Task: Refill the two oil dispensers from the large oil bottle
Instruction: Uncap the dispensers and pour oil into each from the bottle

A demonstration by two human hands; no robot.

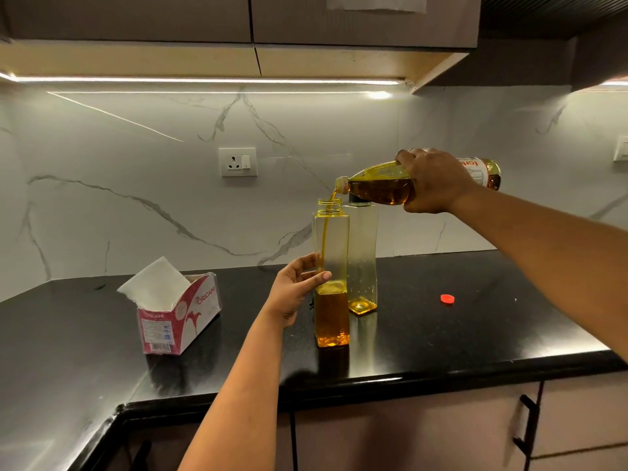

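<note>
On the black countertop (475, 321), your right hand (433, 181) is gripping the large oil bottle (384, 183) nearly horizontal, neck pointing left, directly over the front dispenser's (331, 266) open mouth. Your left hand (295, 283) is steadying that dispenser, fingers loosely curved against it. The rear dispenser (363, 260) is standing capped just behind, nearer your right hand; the red cap (447, 298) is lying well apart.

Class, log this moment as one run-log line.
right hand: tilts oil bottle, pouring | left hand: steadies near dispenser | far dispenser: capped | red cap: on counter
</note>
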